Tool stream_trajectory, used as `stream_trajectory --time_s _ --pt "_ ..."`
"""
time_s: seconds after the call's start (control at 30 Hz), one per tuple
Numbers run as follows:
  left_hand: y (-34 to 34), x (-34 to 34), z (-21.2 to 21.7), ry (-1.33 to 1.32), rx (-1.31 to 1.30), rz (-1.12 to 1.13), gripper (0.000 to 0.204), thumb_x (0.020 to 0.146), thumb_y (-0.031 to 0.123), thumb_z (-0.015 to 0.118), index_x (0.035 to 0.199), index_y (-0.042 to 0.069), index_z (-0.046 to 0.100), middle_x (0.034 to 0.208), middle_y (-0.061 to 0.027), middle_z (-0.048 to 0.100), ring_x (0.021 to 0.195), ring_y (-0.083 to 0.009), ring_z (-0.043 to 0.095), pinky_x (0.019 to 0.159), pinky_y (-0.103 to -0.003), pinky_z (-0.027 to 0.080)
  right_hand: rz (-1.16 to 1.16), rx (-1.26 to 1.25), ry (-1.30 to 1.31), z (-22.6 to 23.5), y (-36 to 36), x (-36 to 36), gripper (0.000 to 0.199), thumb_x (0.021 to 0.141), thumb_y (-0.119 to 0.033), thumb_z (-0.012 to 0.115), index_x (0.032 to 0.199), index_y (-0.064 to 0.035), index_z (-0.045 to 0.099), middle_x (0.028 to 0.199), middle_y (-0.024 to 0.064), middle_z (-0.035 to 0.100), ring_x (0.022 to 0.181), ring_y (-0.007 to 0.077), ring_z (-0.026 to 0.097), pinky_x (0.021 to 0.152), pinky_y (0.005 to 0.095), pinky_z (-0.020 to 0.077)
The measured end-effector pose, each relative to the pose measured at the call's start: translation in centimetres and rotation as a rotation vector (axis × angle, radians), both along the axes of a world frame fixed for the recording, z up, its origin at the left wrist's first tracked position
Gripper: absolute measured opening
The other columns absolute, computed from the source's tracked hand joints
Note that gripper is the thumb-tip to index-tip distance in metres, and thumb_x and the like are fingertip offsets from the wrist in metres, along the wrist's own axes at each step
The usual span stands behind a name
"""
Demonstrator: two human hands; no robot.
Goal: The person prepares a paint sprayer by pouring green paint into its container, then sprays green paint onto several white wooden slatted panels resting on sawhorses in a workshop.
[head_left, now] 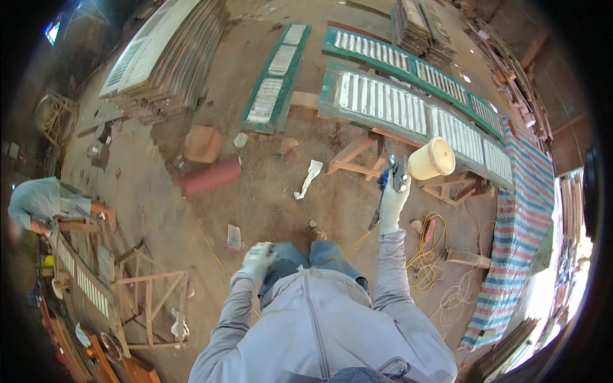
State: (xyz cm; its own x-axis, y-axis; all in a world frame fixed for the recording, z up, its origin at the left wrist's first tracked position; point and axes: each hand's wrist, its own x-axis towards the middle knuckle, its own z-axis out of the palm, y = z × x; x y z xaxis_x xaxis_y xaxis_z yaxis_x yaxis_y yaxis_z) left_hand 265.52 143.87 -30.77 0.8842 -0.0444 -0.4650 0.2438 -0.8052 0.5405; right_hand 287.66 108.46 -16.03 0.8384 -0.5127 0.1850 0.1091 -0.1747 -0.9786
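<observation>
My right hand (391,204), in a white glove, is wrapped round a spray gun (399,173) held out ahead of me. A cream plastic cup (429,161) is joined to the gun and tilts to the right. Just beyond it lies a louvered shutter panel (383,102) with a green frame and pale slats, raised on a wooden trestle (351,153); gun and panel look apart. My left hand (258,259), also gloved, hangs beside my left thigh. Its fingers are loosely curled, and nothing shows in them.
More green-framed shutters (276,80) lie ahead, near a tall shutter stack (167,57). A red roll (212,177) and cardboard box (203,144) sit ahead-left. Yellow hose (421,271) coils at right by a striped tarp (511,255). A co-worker (48,199) bends over a shutter at left.
</observation>
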Motion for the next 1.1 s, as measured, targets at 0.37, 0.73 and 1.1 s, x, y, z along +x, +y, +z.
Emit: stream_trajectory --time_s 0.37,0.73,1.1 --pt "7.5 -3.2 -12.2 0.683 -0.329 1.141 0.026 0.093 0.038 0.067 0.100 0.013 0.071 0.087 -0.0059 0.069 0.070 -0.0177 0.063 0.054 -0.038 0.050 0.260 -0.043 0.104 -4.0 6.0 18.5 0.032 0.101 -0.016 0.059 0.131 -0.0056 0.062 0.091 0.0011 0.061 0.075 0.0093 0.054 0.062 0.0267 0.0439" --pt "0.3 4.9 -1.5 -0.581 -0.225 1.304 0.027 0.100 0.025 0.059 0.109 0.001 0.067 0.098 -0.0085 0.070 0.087 -0.0169 0.065 0.078 -0.033 0.053 0.355 0.279 0.281 -24.2 -1.0 47.0 0.041 0.103 -0.035 0.054 0.139 -0.0154 0.054 0.113 -0.0005 0.061 0.100 0.0140 0.057 0.087 0.0327 0.0461" --pt "-15.3 -4.5 -9.9 0.532 -0.293 1.158 0.036 0.099 0.027 0.062 0.125 0.003 0.064 0.117 -0.0162 0.070 0.109 -0.0285 0.065 0.095 -0.040 0.051 0.378 0.098 0.158 -24.9 1.6 46.0 0.045 0.099 -0.010 0.063 0.140 -0.0004 0.051 0.123 0.0092 0.064 0.102 0.0182 0.062 0.089 0.0319 0.0514"
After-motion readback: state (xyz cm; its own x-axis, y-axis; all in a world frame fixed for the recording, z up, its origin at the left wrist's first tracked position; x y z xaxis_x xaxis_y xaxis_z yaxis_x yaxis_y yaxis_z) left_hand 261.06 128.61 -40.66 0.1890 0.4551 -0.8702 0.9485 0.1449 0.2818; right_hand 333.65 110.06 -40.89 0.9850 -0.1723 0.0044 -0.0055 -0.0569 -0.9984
